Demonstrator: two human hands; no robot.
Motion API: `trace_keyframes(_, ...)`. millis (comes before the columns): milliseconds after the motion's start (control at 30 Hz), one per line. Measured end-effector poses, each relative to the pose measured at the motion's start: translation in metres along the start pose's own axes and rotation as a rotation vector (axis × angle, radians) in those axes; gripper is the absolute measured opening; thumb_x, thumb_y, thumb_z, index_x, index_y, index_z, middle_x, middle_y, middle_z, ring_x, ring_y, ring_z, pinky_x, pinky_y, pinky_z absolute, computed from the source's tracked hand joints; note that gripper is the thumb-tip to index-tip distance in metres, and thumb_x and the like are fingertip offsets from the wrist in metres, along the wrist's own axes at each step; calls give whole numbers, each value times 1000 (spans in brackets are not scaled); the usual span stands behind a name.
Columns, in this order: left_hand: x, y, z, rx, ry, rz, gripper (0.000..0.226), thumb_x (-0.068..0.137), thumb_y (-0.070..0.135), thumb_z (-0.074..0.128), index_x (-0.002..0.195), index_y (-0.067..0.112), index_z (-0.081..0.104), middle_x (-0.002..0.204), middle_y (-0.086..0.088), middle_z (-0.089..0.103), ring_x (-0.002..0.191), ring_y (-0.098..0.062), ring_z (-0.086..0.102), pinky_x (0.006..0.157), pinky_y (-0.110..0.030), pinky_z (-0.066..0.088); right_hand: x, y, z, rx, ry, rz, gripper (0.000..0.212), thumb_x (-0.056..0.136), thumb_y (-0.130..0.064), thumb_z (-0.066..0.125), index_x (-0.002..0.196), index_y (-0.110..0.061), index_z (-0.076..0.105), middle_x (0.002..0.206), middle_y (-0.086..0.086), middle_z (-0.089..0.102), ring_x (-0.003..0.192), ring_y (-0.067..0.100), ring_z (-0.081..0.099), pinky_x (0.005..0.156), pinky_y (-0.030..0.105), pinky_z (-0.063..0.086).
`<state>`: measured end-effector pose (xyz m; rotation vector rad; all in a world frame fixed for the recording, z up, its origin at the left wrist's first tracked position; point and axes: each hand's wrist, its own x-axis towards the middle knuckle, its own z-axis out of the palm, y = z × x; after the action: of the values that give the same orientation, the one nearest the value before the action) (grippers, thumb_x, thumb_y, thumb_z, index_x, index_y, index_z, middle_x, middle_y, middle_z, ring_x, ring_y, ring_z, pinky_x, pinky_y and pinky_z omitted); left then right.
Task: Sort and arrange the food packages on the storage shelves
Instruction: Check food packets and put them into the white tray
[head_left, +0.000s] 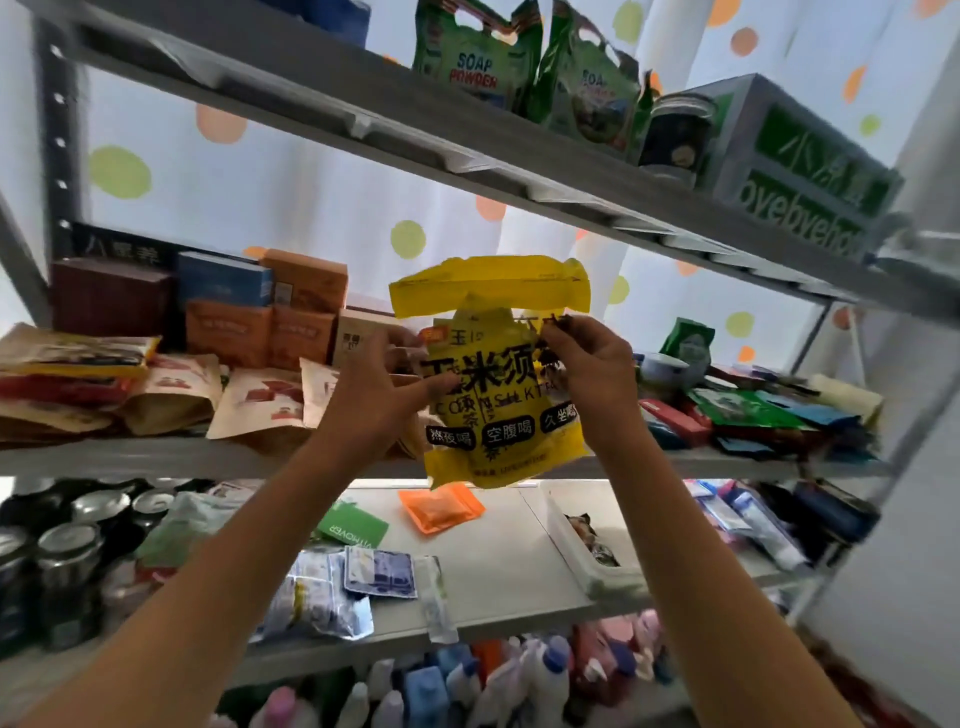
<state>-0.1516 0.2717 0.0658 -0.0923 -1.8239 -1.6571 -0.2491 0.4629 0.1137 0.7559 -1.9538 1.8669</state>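
Both hands are up in the middle of the frame on a yellow corn silk tea bag (498, 395), held in the air in front of the middle shelf (156, 457). The left hand (374, 395) has its fingers curled around the bag's left edge, thumb across the front print. The right hand (592, 374) pinches the bag's right edge near the top, fingers bent in tight. The bag's top flap is folded over and sticks up above both hands.

Behind the bag, on the left of the middle shelf, there's a stack of brown and orange boxes (260, 312) with a blue one on top, and in front of them a heap of kraft paper pouches (171, 389) lying flat. On the right end of that shelf sits a messy pile of green, red and blue packets (753, 415).

The top shelf, upper right of the frame, has two green soap powder bags (478, 52), a dark jar (675, 135) and a grey box with green lettering (800, 156).

The lower shelf has a small orange pouch (441, 506) right below the yellow bag, a green card (353, 527), some silvery sachets (332, 592), a white tray (587, 540) to the right and tin cans (67, 545) at the far left. Bottles (467, 680) crowd the bottom edge.
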Motion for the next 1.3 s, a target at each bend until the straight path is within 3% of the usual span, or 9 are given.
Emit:
trace_keyframes(167,-36,-14,12,-237,-23,-9,40,80,7,78,102,26,50,107,3,66,83,-6,71,60,-23,58,-40,8,-7,-59,65,108,7,96,-20,68,101,-22,72,98,-4,78,97,15,73,87,40,59)
trace_keyframes(333,-60,-33,36,-300,16,-17,41,79,2,78,96,28,52,100,2,68,78,-3,71,61,-22,58,-70,12,-25,-171,116,166,8,92,-24,73,99,-27,71,100,-6,77,97,11,72,85,33,56)
trace_keyframes(467,-85,-55,64,-136,129,47,43,76,7,83,105,22,54,96,14,68,84,6,68,73,-20,57,-95,20,-48,-341,304,320,44,88,-30,77,125,-11,62,121,7,66,110,21,63,85,31,51)
trace_keyframes(567,-100,-73,82,-69,139,47,44,77,10,83,106,27,55,99,7,71,93,-4,70,76,-38,61,-109,20,-64,-149,276,478,34,94,-31,70,120,-10,62,116,10,68,104,22,65,86,41,59)
trace_keyframes(667,-115,-82,97,58,103,88,41,78,11,82,103,32,56,99,10,71,98,-9,70,77,-41,62,-111,21,-74,122,150,701,49,94,-46,66,124,-8,59,113,15,67,100,28,69,78,46,63)
trace_keyframes(900,-144,-92,128,330,-194,337,35,80,13,80,96,35,59,117,9,70,96,-12,69,76,-12,50,-124,67,-96,192,86,909,80,83,-59,73,141,-11,46,128,22,62,106,39,68,78,52,62)
trace_keyframes(1067,-153,-106,149,320,-461,302,22,86,9,75,96,25,64,145,13,52,134,-6,48,103,-18,45,-140,87,-119,274,22,979,52,91,-44,70,125,-6,58,112,23,70,95,36,73,62,41,62)
trace_keyframes(1167,-158,-107,152,273,-595,175,27,83,14,78,95,31,60,145,19,50,127,-2,54,98,-23,51,-152,96,-131,310,14,978,35,92,-33,69,118,-11,60,106,21,70,94,35,72,64,40,62)
trace_keyframes(1300,-166,-97,159,188,-692,-74,45,70,37,88,102,27,58,132,27,55,119,10,52,90,-8,46,-168,111,-144,368,71,980,25,92,-22,67,115,-13,61,101,21,69,97,35,70,59,39,62)
